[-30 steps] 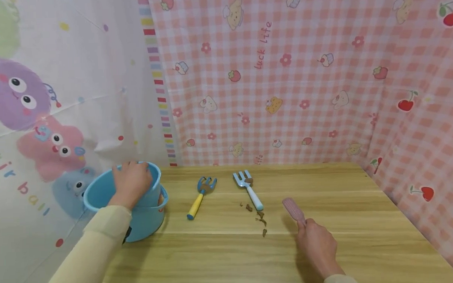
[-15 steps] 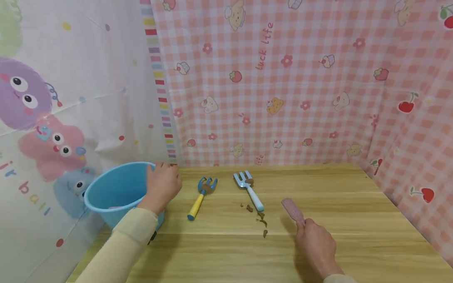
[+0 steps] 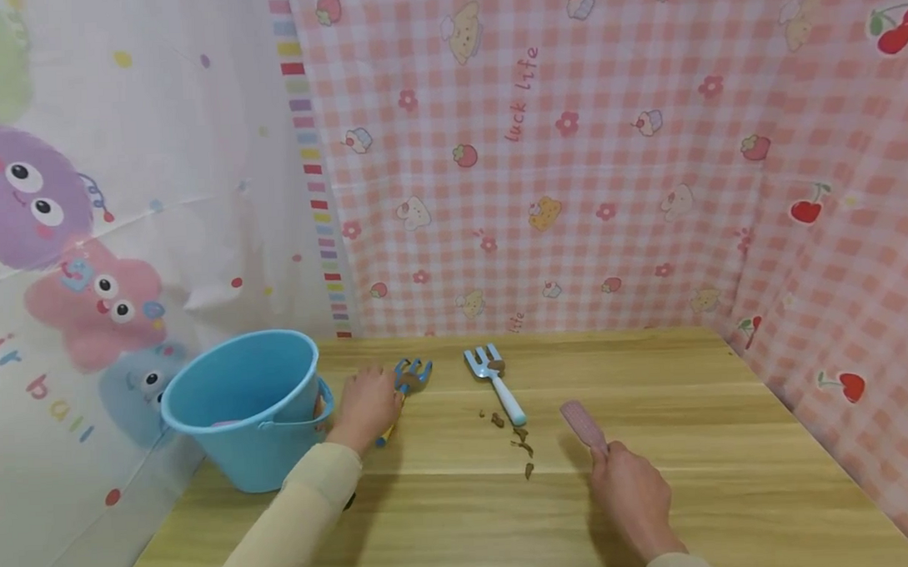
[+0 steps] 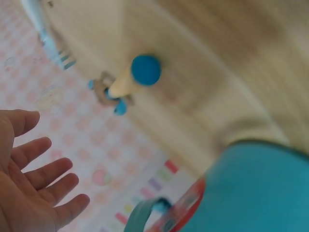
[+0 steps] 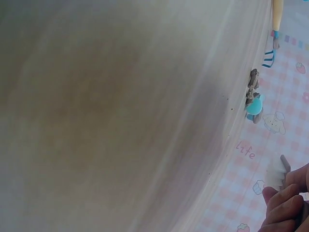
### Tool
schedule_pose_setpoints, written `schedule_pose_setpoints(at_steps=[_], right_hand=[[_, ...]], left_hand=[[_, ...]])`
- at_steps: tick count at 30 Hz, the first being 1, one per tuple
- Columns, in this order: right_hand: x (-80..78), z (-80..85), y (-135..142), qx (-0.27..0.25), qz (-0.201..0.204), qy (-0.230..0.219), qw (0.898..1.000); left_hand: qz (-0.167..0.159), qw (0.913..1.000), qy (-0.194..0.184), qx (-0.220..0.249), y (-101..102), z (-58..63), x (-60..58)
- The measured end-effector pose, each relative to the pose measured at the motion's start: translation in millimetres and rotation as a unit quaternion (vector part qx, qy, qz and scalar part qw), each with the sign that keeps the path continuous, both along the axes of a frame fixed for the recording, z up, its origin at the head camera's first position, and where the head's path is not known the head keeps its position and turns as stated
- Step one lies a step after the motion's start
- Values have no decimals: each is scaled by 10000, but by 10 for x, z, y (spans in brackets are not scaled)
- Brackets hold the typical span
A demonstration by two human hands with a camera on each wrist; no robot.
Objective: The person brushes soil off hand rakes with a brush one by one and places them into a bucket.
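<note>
Head view: one bucket (image 3: 259,457), one rake (image 4: 125,84), one fork (image 3: 505,395), one brush (image 3: 582,425). The left hand (image 3: 366,406), fingers spread and holding nothing, is near the rake, right of the bucket; the right hand (image 3: 632,496) grips the brush. One brown lump (image 3: 496,366) is on the fork, with at least four crumbs (image 3: 498,420) near its handle. Behind the wood-grained table (image 3: 683,401) hangs a checked cloth (image 3: 525,172); a white cloth (image 3: 219,217) hangs left.

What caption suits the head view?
Left hand near a yellow-handled rake and blue bucket, right hand gripping a pink brush.
</note>
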State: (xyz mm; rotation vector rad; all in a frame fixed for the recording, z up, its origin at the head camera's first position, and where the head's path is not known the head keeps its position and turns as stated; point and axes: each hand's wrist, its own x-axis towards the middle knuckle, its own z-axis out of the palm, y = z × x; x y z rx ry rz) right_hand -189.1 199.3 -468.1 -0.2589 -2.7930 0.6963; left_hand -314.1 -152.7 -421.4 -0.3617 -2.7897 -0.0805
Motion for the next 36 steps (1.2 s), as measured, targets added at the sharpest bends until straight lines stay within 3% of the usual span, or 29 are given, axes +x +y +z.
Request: schedule_pose_setpoints(at_steps=[8, 13, 21, 36], right_hand=[[-2, -5, -9, -16, 41, 11, 10000], [-12, -5, -11, -19, 39, 33, 10000], [-22, -14, -27, -14, 70, -23, 10000], [-41, 17, -33, 72, 99, -47, 9999]], left_hand=[[375, 9988, -310, 53, 15, -320, -91], [511, 9980, -356, 49, -7, -399, -119], [734, 9967, -347, -2, 23, -579, -286], [1086, 9909, -795, -64, 105, -639, -392]])
